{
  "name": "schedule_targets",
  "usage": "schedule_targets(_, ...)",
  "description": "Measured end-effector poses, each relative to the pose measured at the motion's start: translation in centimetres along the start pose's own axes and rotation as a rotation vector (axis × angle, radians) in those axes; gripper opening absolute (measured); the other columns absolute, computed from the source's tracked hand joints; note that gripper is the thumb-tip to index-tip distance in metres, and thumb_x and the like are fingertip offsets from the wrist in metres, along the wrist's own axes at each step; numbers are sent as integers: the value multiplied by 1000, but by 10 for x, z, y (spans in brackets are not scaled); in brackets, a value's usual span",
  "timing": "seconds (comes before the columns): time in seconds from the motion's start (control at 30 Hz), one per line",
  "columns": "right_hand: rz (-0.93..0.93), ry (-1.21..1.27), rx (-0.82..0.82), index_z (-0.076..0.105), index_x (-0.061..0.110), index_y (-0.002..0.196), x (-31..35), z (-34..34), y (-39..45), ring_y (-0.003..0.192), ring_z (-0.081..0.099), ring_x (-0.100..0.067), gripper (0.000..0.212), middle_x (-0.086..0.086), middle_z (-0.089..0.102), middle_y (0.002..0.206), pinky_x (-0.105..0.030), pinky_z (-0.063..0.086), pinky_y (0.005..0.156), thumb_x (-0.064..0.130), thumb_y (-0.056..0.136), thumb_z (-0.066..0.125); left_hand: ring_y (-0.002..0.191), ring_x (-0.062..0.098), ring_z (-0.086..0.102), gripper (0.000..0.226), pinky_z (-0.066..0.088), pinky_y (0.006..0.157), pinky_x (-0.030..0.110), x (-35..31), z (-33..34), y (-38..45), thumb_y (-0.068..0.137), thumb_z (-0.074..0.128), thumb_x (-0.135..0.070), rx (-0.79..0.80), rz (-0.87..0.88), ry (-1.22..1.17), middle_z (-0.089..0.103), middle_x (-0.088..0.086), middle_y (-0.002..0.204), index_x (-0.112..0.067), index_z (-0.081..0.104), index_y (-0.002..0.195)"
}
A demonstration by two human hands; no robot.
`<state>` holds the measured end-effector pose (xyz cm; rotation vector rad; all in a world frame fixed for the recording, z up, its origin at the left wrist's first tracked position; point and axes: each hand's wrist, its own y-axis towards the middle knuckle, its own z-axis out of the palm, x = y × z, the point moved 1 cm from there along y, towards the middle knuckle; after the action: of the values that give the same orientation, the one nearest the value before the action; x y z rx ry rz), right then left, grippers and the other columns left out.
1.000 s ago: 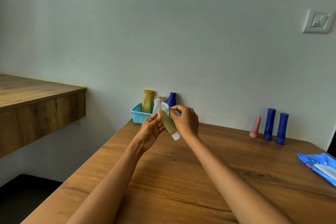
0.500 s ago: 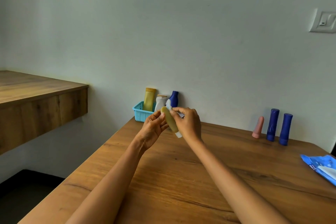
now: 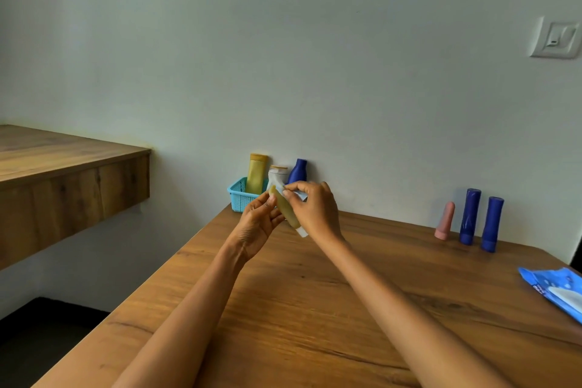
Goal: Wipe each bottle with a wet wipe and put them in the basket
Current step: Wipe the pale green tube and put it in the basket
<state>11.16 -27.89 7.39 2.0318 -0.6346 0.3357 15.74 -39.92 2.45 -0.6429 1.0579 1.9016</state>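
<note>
Green tube (image 3: pixel 287 210) held up over table (image 3: pixel 315 309), tilted, white cap at low end. Tube gripped by L hand (image 3: pixel 259 224), fingers curled round it. White wipe (image 3: pixel 297 195) pinched by R hand (image 3: pixel 313 211), pressed on tube top. Blue basket (image 3: pixel 239 197) at wall, just behind hands; yellow, white, blue bottles stood in it. Pink tube (image 3: pixel 445 220) + two blue bottles (image 3: pixel 480 220) stood far R by wall. Wipe pack (image 3: pixel 557 291) laid at R edge.

Left hand (image 3: pixel 258 224), right hand (image 3: pixel 315 211) hold olive tube (image 3: pixel 285 206) (wipe (image 3: pixel 299 195) pinched); basket (image 3: pixel 241 197) behind.
</note>
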Motion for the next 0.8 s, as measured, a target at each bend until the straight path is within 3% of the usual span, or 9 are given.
schedule_targets(0.13,28,-53,25,70,27,100,-1,-4,11,95,54,-18,20,-6,63,103,-25,43,69,38,86,60,91,16,69,73,54,85,30,3,3,0,59,87,-36,-2,-25,22,70,5,102,-8,57,120)
schedule_targets(0.2,101,-25,9,69,26,100,-2,-8,20,99,55,-19,17,-6,64,107,-24,40,69,34,88,59,92,16,68,56,54,86,30,6,6,1,71,78,-32,9,-55,59,71,4,100,-9,58,118)
schedule_targets(0.3,24,-40,66,69,24,104,2,-5,21,105,53,-20,19,-4,64,110,-29,45,77,29,90,57,89,14,69,31,56,82,27,8,5,1,84,59,-22,-7,-41,91,72,2,96,-10,60,113)
schedule_targets(0.4,-108,-122,87,69,26,109,5,-1,15,102,52,-20,22,-4,63,107,-29,42,78,23,92,54,86,14,70,29,57,78,27,4,3,0,84,55,-20,-46,-4,73,73,2,93,-10,60,110)
schedule_targets(0.6,-166,-205,67,66,24,116,-12,-4,-4,86,50,-16,27,-4,63,94,-22,32,66,21,92,56,84,16,71,30,56,79,30,-1,-1,-3,83,54,-20,-97,60,13,73,5,94,-7,61,109)
schedule_targets(0.8,-69,-208,83,70,25,108,-36,-8,-20,87,53,-13,23,-2,66,96,-18,30,57,22,89,58,88,20,71,34,55,82,35,-5,-4,-3,78,57,-22,-149,77,-29,73,5,101,-10,61,110)
